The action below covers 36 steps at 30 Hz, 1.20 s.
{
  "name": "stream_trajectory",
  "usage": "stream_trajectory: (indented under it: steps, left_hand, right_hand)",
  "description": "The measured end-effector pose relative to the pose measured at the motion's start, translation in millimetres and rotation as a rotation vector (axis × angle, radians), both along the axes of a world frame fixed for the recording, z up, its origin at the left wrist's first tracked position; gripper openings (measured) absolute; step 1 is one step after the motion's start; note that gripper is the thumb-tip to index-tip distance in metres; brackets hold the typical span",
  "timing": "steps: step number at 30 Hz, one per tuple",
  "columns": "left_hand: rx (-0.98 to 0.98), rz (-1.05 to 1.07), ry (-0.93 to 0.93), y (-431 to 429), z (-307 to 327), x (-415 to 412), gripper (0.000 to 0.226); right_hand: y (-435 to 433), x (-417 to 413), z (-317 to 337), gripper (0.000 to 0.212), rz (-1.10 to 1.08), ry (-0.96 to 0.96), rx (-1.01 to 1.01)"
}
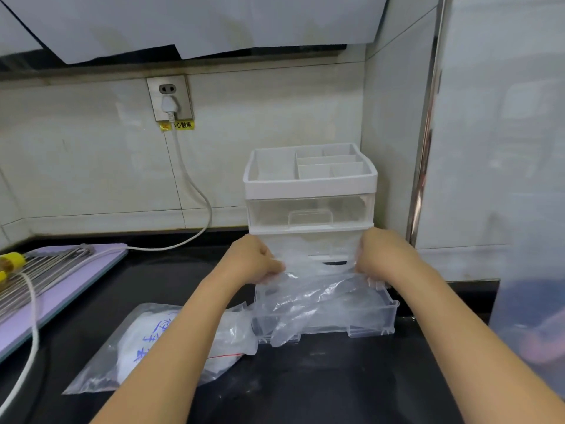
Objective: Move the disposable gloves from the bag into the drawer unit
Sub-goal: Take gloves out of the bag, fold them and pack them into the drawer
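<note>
A white drawer unit with clear drawers stands on the black counter against the wall. Its lower drawer is pulled out toward me. My left hand and my right hand each pinch an edge of clear disposable gloves, stretched between them over the pulled-out drawer; the fingers of the gloves hang over the drawer's front. The clear zip bag with blue writing lies on the counter to the left, under my left forearm, with more gloves inside.
A purple board with a metal rack and a yellow-handled tool sits at the left. A white cable runs from a wall socket down to it. A translucent sheet hangs at the right edge. Tiled wall stands close behind the unit.
</note>
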<state>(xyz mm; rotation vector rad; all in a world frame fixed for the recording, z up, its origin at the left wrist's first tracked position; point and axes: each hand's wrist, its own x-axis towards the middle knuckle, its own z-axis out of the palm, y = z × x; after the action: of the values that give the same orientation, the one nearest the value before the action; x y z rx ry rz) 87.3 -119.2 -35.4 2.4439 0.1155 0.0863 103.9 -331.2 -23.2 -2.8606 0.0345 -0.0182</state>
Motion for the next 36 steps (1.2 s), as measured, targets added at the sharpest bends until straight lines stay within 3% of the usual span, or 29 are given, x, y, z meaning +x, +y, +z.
stream_trajectory:
  steps: [5, 8, 10, 13, 16, 20, 28, 32, 36]
  left_hand:
    - [0.349, 0.185, -0.191, -8, 8, -8, 0.018]
    - [0.422, 0.196, -0.318, -13, 18, -17, 0.015]
    - [0.372, 0.102, -0.385, -18, 21, -21, 0.013]
    - [0.283, -0.175, -0.272, -31, 17, -26, 0.01]
    - [0.324, -0.362, -0.124, -42, -1, -23, 0.013]
    - [0.43, -0.37, -0.106, -51, -15, -18, 0.013]
    - [0.327, -0.377, -0.064, -49, -28, -12, 0.012]
    - [0.244, -0.37, -0.072, -49, -28, -8, 0.027]
    - [0.306, -0.434, -0.059, -51, -32, -9, 0.033]
  right_hand:
    - [2, 2, -5, 0.018, -0.025, -0.01, -0.029]
    - [4, 3, -10, 0.018, -0.02, 0.035, -0.051]
    - [3, 3, -12, 0.021, -0.012, 0.061, -0.071]
    - [0, 2, -11, 0.015, -0.005, 0.102, -0.121]
    - [-1, 2, -12, 0.016, -0.004, 0.091, -0.13]
    - [1, 1, -11, 0.028, -0.024, 0.102, -0.078]
    - [1, -2, -12, 0.041, -0.033, 0.076, -0.067]
    - [4, -1, -16, 0.033, -0.028, 0.053, -0.097]
    - [6, 3, -17, 0.025, -0.051, 0.023, -0.072]
